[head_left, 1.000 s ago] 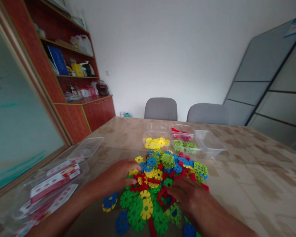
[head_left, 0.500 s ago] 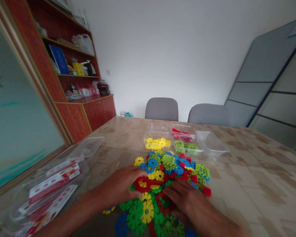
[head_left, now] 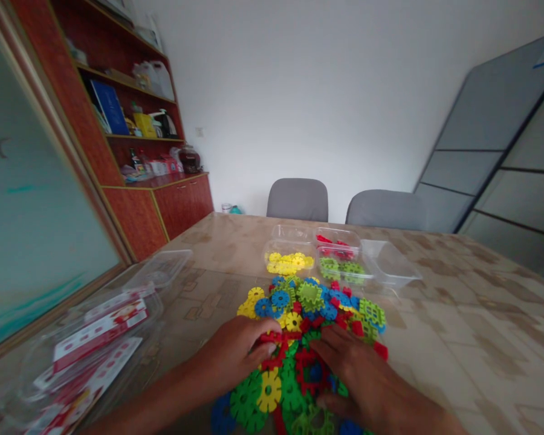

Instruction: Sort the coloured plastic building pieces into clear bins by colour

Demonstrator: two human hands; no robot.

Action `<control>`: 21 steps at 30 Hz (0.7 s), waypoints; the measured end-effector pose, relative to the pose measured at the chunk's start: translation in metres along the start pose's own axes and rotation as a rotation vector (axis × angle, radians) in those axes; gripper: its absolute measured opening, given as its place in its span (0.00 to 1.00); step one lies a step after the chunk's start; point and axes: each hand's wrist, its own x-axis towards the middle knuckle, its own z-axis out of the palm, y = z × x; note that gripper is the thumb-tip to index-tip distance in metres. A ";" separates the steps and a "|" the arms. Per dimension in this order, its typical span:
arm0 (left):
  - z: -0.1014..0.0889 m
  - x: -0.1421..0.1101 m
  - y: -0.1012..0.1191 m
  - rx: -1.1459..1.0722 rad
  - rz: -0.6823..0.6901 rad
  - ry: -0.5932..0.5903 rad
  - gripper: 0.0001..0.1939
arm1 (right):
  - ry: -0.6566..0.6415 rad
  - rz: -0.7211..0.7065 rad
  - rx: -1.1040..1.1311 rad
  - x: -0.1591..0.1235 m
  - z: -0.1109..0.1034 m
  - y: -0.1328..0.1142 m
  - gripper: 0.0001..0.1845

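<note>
A mixed pile of plastic building pieces lies in front of me: green notched discs (head_left: 249, 399), a yellow notched disc (head_left: 270, 389), blue notched discs (head_left: 280, 298) and light green toothed squares (head_left: 310, 296). My left hand (head_left: 247, 344) is at the pile's left side, thumb and forefinger closed around a red toothed piece (head_left: 272, 339). My right hand (head_left: 351, 362) lies over the right side, fingers and thumb apart, beside a red square frame piece (head_left: 309, 373). Its palm hides part of the pile.
Behind the pile stand clear boxes: one with yellow discs (head_left: 290, 263), one with light green squares (head_left: 342, 270), one with red pieces (head_left: 338, 244). A clear container (head_left: 387, 263) is at their right. Packets with printed cards (head_left: 102, 335) lie left. Two grey chairs (head_left: 298, 199) stand beyond.
My left hand has moved right and closed on a red toothed piece. Yellow discs now show at the pile's upper left. My right hand has shifted slightly, uncovering more of the red square frame.
</note>
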 end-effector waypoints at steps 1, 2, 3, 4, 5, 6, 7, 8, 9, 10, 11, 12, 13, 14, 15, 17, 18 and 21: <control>-0.001 0.000 0.001 0.032 0.008 0.008 0.11 | 0.004 0.003 0.006 0.001 0.000 -0.001 0.18; -0.002 0.000 0.001 0.062 0.017 0.013 0.10 | 0.010 0.003 0.010 0.001 0.000 -0.001 0.17; -0.004 0.000 0.001 0.087 0.025 0.016 0.10 | 0.020 0.002 0.014 0.002 -0.001 -0.002 0.17; -0.007 0.000 0.001 0.111 0.026 0.021 0.09 | 0.036 0.000 0.018 0.002 -0.001 -0.002 0.17; -0.010 0.001 0.000 0.132 0.023 0.029 0.09 | 0.053 0.000 0.024 0.002 -0.002 -0.002 0.18; -0.014 0.001 -0.001 0.150 0.016 0.038 0.10 | 0.070 0.002 0.031 0.003 -0.002 -0.002 0.18; -0.017 0.001 -0.003 0.164 0.008 0.046 0.10 | 0.088 0.008 0.039 0.004 -0.002 -0.003 0.19; -0.021 0.001 -0.005 0.175 0.000 0.054 0.10 | 0.103 0.018 0.046 0.005 -0.001 -0.004 0.21; -0.025 0.002 -0.007 0.181 -0.005 0.057 0.11 | 0.117 0.026 0.051 0.006 -0.001 -0.005 0.22; -0.028 0.002 -0.008 0.182 -0.006 0.059 0.11 | 0.130 0.033 0.053 0.008 0.000 -0.008 0.24; -0.031 0.002 -0.010 0.179 -0.006 0.059 0.12 | 0.142 0.036 0.053 0.010 0.001 -0.011 0.25; -0.035 0.002 -0.011 0.177 -0.008 0.064 0.12 | 0.156 0.037 0.050 0.013 0.001 -0.015 0.25; -0.038 0.002 -0.012 0.179 -0.015 0.073 0.12 | 0.166 0.037 0.047 0.017 0.002 -0.019 0.25; -0.040 0.002 -0.012 0.182 -0.024 0.082 0.12 | 0.168 0.035 0.044 0.021 0.002 -0.024 0.24; -0.043 0.001 -0.012 0.186 -0.034 0.088 0.12 | 0.165 0.030 0.041 0.026 0.003 -0.029 0.23; -0.046 0.001 -0.012 0.197 -0.050 0.094 0.12 | 0.152 0.004 0.033 0.036 0.006 -0.038 0.22; -0.047 0.001 -0.013 0.204 -0.055 0.095 0.12 | 0.141 -0.014 0.024 0.041 0.007 -0.042 0.22; -0.048 0.001 -0.014 0.222 -0.071 0.099 0.11 | 0.119 -0.047 -0.028 0.055 0.015 -0.048 0.23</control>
